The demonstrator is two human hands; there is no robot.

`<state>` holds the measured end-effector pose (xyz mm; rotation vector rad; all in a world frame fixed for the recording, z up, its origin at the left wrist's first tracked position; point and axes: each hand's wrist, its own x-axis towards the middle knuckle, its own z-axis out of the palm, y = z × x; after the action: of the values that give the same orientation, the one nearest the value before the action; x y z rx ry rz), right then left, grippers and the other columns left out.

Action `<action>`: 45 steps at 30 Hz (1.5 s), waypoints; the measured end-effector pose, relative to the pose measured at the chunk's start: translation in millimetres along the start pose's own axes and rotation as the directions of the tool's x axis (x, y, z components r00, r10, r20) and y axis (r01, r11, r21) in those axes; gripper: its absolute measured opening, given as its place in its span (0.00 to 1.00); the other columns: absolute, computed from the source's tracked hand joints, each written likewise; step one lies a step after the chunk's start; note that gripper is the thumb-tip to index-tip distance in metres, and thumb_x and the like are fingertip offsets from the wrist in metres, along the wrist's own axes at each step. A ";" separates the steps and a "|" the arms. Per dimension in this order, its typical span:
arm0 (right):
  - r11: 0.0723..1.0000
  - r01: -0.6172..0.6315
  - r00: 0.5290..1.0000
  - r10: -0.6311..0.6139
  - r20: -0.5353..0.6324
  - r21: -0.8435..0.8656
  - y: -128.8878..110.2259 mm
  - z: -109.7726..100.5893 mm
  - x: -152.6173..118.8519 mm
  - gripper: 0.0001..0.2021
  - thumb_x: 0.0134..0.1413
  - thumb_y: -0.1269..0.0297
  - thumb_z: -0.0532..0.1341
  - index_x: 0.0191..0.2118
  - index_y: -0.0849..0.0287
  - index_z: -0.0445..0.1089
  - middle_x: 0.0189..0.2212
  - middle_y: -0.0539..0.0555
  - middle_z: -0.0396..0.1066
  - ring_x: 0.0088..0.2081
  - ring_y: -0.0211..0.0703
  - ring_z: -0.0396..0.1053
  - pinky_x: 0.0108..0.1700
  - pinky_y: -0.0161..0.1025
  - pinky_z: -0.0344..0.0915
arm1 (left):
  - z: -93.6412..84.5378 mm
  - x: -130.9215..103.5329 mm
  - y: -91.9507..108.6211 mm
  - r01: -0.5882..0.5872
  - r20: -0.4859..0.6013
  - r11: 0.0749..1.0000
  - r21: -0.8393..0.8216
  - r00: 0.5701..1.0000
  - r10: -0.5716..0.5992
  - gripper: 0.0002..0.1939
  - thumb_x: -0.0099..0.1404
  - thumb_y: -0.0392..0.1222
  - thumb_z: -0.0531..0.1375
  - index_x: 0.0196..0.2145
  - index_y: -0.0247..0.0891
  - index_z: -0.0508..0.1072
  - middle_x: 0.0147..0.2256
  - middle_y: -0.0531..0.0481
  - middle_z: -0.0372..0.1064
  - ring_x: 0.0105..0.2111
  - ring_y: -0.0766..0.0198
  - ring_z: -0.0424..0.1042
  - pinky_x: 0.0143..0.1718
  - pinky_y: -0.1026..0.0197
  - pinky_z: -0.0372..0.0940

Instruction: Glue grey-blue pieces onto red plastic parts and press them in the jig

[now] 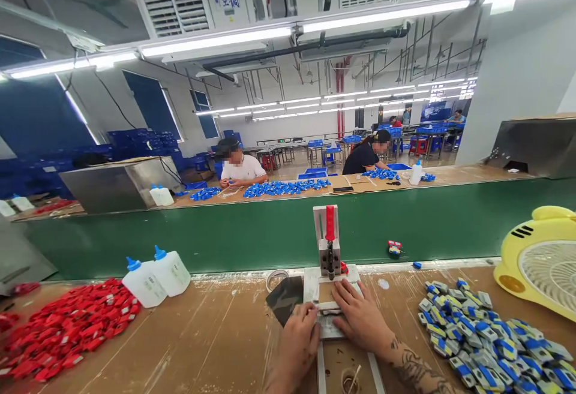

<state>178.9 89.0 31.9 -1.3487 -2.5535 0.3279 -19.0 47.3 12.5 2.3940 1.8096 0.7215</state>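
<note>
A toggle clamp fixture (327,262) with a red handle stands upright in front of me on the bench. My left hand (297,335) is at the fixture's left side, its fingers curled together at the edge of the metal base; what they hold, if anything, is hidden. Across the right of the base lies my right hand (357,316), fingers stretched out and resting on the flat plate below the clamp. Next to my left hand is a dark flat sheet (287,299). A small cup with a stick (350,381) sits below the fixture.
Red plastic pieces (72,328) are heaped at left beside two white bottles (157,279). Blue-and-grey pieces (490,340) are piled at right, near a yellow fan (540,262). A green conveyor belt (252,232) runs behind the bench; two people work beyond it.
</note>
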 end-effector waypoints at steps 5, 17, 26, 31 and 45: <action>1.000 0.000 0.999 0.000 -0.044 -0.006 2.4 9.2 1.3 0.32 0.59 0.62 0.63 0.68 0.62 0.63 0.69 0.64 0.59 0.70 0.63 0.55 0.69 0.60 0.51 | 29.7 -15.4 -10.7 -0.030 -0.002 0.995 0.095 1.000 0.030 0.23 0.66 0.29 0.53 0.55 0.36 0.77 0.54 0.38 0.77 0.53 0.44 0.75 0.52 0.44 0.73; 0.994 0.046 0.994 -0.055 -0.096 -0.099 29.4 48.5 -16.9 0.29 0.66 0.62 0.56 0.71 0.58 0.57 0.70 0.61 0.57 0.71 0.57 0.53 0.68 0.56 0.57 | 16.8 -13.3 14.2 0.023 0.170 0.983 0.182 0.984 -0.054 0.21 0.68 0.33 0.58 0.57 0.36 0.75 0.57 0.36 0.74 0.55 0.42 0.73 0.53 0.42 0.74; 0.996 0.072 0.992 -0.076 -0.097 -0.048 37.8 53.5 -20.8 0.31 0.66 0.60 0.58 0.72 0.56 0.55 0.70 0.59 0.57 0.71 0.57 0.52 0.68 0.57 0.57 | 6.5 -9.4 7.7 0.102 0.256 0.994 -0.034 0.962 -0.090 0.21 0.66 0.32 0.59 0.56 0.38 0.76 0.58 0.37 0.73 0.58 0.41 0.69 0.59 0.37 0.67; 0.995 0.035 0.986 -0.019 -0.165 0.098 47.2 45.4 -30.9 0.31 0.68 0.60 0.56 0.73 0.55 0.52 0.73 0.58 0.51 0.72 0.57 0.50 0.68 0.57 0.58 | 10.8 -11.8 -5.7 0.142 0.192 0.977 -0.157 0.975 -0.111 0.25 0.67 0.37 0.58 0.61 0.35 0.72 0.59 0.35 0.72 0.60 0.42 0.69 0.60 0.38 0.67; 0.966 -0.068 0.971 0.121 -0.204 0.249 43.4 65.1 -6.8 0.33 0.69 0.54 0.54 0.71 0.69 0.53 0.69 0.69 0.57 0.69 0.60 0.56 0.68 0.59 0.58 | 51.7 29.0 7.0 0.221 0.106 0.962 -0.158 0.973 -0.206 0.32 0.67 0.45 0.50 0.62 0.19 0.67 0.63 0.24 0.65 0.64 0.38 0.65 0.64 0.35 0.60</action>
<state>196.3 101.5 -43.7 -1.3372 -2.1957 0.4634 13.6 83.9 -21.7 2.0528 1.8526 0.7018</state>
